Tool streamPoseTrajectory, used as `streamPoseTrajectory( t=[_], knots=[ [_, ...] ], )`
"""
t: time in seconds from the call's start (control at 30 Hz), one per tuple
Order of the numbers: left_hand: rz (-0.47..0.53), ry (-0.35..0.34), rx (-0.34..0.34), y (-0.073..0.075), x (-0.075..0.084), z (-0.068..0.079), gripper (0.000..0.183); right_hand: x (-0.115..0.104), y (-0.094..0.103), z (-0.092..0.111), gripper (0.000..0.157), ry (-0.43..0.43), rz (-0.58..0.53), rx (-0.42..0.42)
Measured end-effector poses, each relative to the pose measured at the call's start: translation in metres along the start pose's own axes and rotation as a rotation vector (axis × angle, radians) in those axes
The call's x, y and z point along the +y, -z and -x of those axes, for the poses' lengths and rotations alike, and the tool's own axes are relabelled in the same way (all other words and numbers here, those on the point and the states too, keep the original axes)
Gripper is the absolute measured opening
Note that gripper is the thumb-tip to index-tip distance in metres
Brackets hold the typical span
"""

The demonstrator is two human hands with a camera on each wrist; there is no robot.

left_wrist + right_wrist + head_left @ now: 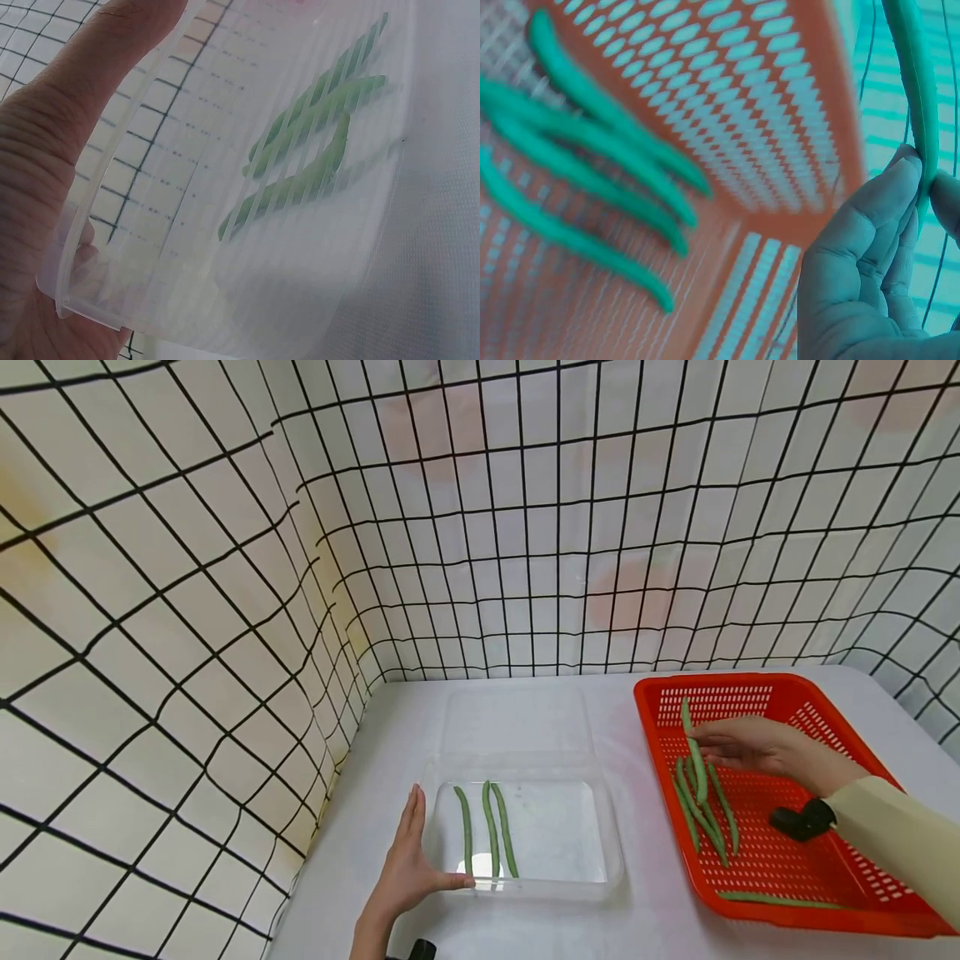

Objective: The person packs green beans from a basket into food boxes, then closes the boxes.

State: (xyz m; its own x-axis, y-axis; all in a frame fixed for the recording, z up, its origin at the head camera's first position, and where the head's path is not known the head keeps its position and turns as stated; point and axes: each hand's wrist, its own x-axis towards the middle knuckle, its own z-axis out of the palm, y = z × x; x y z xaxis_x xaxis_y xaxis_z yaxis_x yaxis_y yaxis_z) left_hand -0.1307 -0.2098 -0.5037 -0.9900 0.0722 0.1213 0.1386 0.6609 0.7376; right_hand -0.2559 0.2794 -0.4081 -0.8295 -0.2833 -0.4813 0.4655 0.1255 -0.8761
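Note:
My right hand [750, 745] pinches a green bean [693, 747] between thumb and fingers, above the red basket [810, 843]. Below it, several green beans [592, 142] lie on the basket floor, and another bean [780, 901] lies along its near edge. My left hand [412, 864] rests at the left near corner of a clear plastic container [543, 887], thumb along the near rim and fingers extended up the left side. Inside the container, three green beans [315, 112] lie side by side toward the left, seen through the wall in the left wrist view.
The container's clear lid [517, 718] extends flat behind it on the white table [622, 710]. A black wire grid [525, 527] with pale cloth behind it encloses the table at the back and sides. The basket stands to the right of the container.

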Motion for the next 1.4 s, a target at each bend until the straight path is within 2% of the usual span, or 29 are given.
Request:
streamPoseTrajectory(
  t=[0.23,0.47,0.8,1.1,1.4],
  knots=[
    [-0.006,0.010,0.000,0.000,0.001,-0.002,0.146,-0.013,-0.044,-0.011,0.014,0.038,0.030,-0.026],
    [-0.016,0.027,0.000,-0.001,0.001,-0.001,0.147,-0.020,-0.095,-0.032,0.013,0.020,0.030,-0.036],
    [0.006,0.013,0.001,-0.001,0.001,0.000,0.146,-0.017,-0.156,-0.054,0.024,-0.040,0.082,-0.061],
    [0.025,0.009,-0.002,0.000,0.001,0.000,0.145,-0.004,-0.192,-0.068,0.024,-0.068,0.109,-0.093],
    [0.017,0.012,-0.002,-0.001,0.000,0.000,0.147,0.004,-0.209,-0.076,0.016,-0.109,0.144,-0.099]
  ],
)
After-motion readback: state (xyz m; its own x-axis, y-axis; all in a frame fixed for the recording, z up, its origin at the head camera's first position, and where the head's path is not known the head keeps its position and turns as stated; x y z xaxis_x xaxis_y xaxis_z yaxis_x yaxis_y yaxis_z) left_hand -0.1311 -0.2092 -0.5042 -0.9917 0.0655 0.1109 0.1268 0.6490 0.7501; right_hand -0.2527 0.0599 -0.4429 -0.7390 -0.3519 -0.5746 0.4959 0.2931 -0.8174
